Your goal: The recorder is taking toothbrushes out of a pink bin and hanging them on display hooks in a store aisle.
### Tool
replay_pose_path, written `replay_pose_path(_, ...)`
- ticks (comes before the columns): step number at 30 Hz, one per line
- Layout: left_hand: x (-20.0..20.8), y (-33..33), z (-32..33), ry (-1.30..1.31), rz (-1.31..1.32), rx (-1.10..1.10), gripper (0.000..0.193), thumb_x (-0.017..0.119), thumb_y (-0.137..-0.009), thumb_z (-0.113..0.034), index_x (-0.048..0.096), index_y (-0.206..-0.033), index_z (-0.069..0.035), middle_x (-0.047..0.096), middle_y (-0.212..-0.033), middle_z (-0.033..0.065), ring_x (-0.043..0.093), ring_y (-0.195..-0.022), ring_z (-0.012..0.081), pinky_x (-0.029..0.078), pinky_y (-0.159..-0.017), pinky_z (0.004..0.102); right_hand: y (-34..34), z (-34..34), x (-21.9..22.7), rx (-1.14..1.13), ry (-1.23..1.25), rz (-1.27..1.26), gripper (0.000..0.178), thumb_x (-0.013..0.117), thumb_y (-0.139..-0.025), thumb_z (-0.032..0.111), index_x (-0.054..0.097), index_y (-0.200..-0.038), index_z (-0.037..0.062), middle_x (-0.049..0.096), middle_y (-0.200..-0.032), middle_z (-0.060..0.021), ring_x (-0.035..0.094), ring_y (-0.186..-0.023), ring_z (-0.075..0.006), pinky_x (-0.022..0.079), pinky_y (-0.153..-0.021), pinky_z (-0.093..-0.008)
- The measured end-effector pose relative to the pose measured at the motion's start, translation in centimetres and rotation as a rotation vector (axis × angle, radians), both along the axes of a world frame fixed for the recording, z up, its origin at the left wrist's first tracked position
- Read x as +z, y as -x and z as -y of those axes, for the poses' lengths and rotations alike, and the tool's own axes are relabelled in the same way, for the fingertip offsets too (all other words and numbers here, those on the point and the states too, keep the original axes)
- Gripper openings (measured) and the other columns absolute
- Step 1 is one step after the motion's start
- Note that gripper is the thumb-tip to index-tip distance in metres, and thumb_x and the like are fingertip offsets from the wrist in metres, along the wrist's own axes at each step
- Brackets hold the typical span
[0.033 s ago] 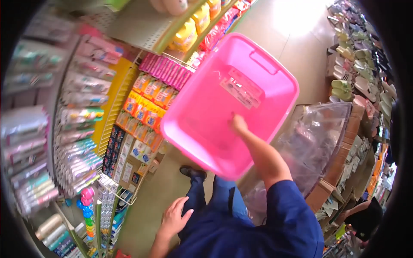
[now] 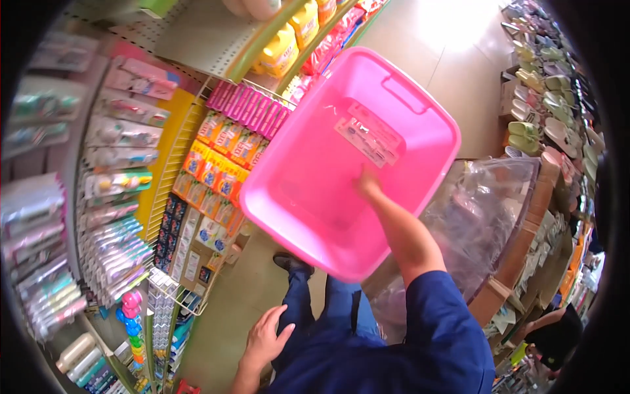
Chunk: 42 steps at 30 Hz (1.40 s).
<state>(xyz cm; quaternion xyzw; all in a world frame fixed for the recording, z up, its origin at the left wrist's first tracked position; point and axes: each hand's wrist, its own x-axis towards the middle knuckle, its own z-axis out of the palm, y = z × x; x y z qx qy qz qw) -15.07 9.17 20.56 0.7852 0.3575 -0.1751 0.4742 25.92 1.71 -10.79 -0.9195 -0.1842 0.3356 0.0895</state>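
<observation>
Pink tub [image 2: 302,180]; right hand [image 2: 367,183] inside near label [image 2: 367,140], grip unclear; left hand [image 2: 267,337] empty, loosely spread, near leg [image 2: 299,301].

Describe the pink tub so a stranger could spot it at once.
Find the aisle floor between the shelves and the shoes. Beyond the jeans is the pink tub, the right hand in front of its inside. Unlike the shelved packages, it is large, open and bright.
</observation>
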Motion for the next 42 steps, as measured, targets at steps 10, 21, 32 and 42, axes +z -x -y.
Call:
replay_pose_path(10,-4.4,-2.9,2.5,0.135,-0.289,0.243,0.043,0.07,-0.085,-0.018,0.057,-0.121,0.001,0.063,-0.117,0.018,0.062,-0.108,0.0321,0.048,-0.093,0.0382,-11.5,-4.2,-4.8,0.172,0.051,0.352,0.114,0.086,-0.061,0.047,0.026,-0.147,0.002,0.036,-0.145,-0.0211,0.034,-0.134,-0.0388,0.028,-0.111,-0.0521)
replay_pose_path(21,-4.9,-7.3,1.7,0.185,-0.143,0.454,0.039,0.066,-0.085,-0.006,0.057,-0.121,0.002,0.065,-0.113,0.0187,0.065,-0.106,0.0275,0.05,-0.093,0.0367,-6.7,-4.4,-9.1,0.048,-0.074,0.33,0.063,0.079,-0.066,0.025,0.051,-0.117,0.0023,0.054,-0.111,-0.0202,0.052,-0.104,-0.038,0.046,-0.087,-0.0468)
replay_pose_path(32,-3.9,-6.8,1.2,0.122,-0.014,0.41,0.038,0.071,-0.084,-0.011,0.06,-0.119,0.0,0.066,-0.112,0.0151,0.066,-0.102,0.0252,0.052,-0.089,0.0348,-4.2,-6.8,-8.2,-0.127,-0.1,0.016,0.052,0.068,-0.074,0.011,0.052,-0.124,0.0036,0.057,-0.118,-0.0219,0.056,-0.113,-0.0377,0.046,-0.092,-0.0455)
replay_pose_path(42,-1.1,-4.6,-0.5,-0.023,0.262,0.285,0.037,0.068,-0.089,-0.021,0.06,-0.12,-0.003,0.066,-0.112,0.0136,0.066,-0.102,0.0239,0.052,-0.088,0.0349,-2.3,-3.8,7.0,-0.866,-0.543,-0.75,0.048,0.069,-0.075,0.002,0.052,-0.119,-0.0064,0.063,-0.096,-0.0153,0.066,-0.083,-0.0311,0.057,-0.072,-0.0456)
